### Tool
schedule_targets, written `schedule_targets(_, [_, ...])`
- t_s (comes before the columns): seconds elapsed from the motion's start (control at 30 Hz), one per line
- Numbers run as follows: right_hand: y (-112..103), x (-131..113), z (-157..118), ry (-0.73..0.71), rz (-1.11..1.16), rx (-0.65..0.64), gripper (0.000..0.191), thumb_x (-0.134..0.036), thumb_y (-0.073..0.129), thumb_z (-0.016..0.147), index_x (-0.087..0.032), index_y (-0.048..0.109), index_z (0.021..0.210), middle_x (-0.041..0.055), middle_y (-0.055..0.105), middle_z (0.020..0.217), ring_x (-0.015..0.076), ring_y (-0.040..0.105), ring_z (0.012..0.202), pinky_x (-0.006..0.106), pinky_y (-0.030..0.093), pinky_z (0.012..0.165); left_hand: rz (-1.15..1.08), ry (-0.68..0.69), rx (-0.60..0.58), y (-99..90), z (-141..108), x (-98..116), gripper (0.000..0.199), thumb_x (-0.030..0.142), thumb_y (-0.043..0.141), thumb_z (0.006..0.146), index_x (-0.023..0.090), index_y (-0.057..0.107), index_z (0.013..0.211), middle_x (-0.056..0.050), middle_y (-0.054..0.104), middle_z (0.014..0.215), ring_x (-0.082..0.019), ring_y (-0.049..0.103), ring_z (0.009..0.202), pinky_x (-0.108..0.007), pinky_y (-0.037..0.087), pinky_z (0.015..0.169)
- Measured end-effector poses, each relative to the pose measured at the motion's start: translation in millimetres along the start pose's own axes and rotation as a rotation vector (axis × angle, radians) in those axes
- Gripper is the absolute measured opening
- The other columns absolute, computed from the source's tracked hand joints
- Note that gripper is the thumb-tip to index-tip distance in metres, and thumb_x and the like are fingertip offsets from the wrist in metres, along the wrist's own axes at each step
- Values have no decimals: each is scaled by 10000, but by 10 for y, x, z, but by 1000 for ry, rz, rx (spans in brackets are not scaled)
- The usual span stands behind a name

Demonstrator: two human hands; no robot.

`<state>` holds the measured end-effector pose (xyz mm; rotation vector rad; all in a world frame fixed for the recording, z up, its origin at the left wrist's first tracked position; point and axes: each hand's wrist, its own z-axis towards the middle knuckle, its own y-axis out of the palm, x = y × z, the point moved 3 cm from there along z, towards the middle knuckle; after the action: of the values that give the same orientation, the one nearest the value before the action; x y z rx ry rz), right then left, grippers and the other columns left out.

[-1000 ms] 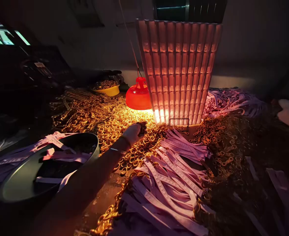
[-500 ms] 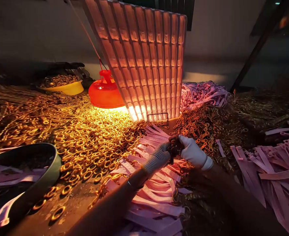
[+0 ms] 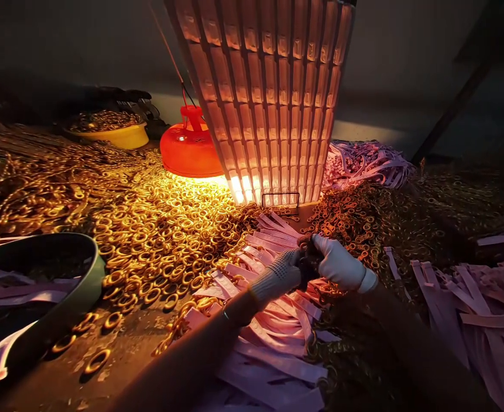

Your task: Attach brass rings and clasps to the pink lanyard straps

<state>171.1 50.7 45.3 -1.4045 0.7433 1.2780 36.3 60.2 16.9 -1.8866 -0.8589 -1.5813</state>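
My left hand [image 3: 277, 274] wears a pale dotted glove, and my right hand [image 3: 341, 264] a white one. Both are closed and meet over a heap of pink straps [image 3: 277, 366], their fingertips dark and in shadow. Whatever they grip between them is too dark and small to make out. Metal rings and clasps are fixed along edges of this strap heap. A wide spread of loose gold-coloured rings [image 3: 166, 246] lies to the left of my hands. Just beyond my right hand is a pile of small metal clasps [image 3: 358, 214].
A red lamp [image 3: 189, 150] hangs low over the rings. Beside it stands a tall translucent compartment tray [image 3: 273, 109] in a wire stand. A yellow bowl [image 3: 127, 137] of metal pieces is behind, a green basin [image 3: 97, 274] at left. More straps [image 3: 483, 320] lie at right.
The view has shifted slightly, so the tray and lamp sit further right and higher. My hands stay together over the straps with only small finger movement.
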Motion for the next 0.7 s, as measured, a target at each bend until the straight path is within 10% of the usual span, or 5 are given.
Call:
schedule_targets(0.43, [-98, 13, -156, 46, 179, 67, 431, -274, 720, 782, -197, 652, 1200, 61, 700, 1087, 229, 651, 1051, 376, 550, 963, -122, -82, 42, -91, -73, 58, 266, 430, 662, 781, 167, 631, 767, 4, 580, 446, -70, 387, 309, -182, 236, 326])
schedule_targets(0.7, [-285, 269, -352, -76, -295, 162, 462, -245, 629, 845, -219, 642, 1306, 109, 668, 1283, 319, 555, 1296, 531, 343, 1208, -240, -87, -8, -33, -99, 27, 352, 471, 650, 850, 179, 550, 681, -6, 583, 475, -60, 372, 321, -181, 246, 322])
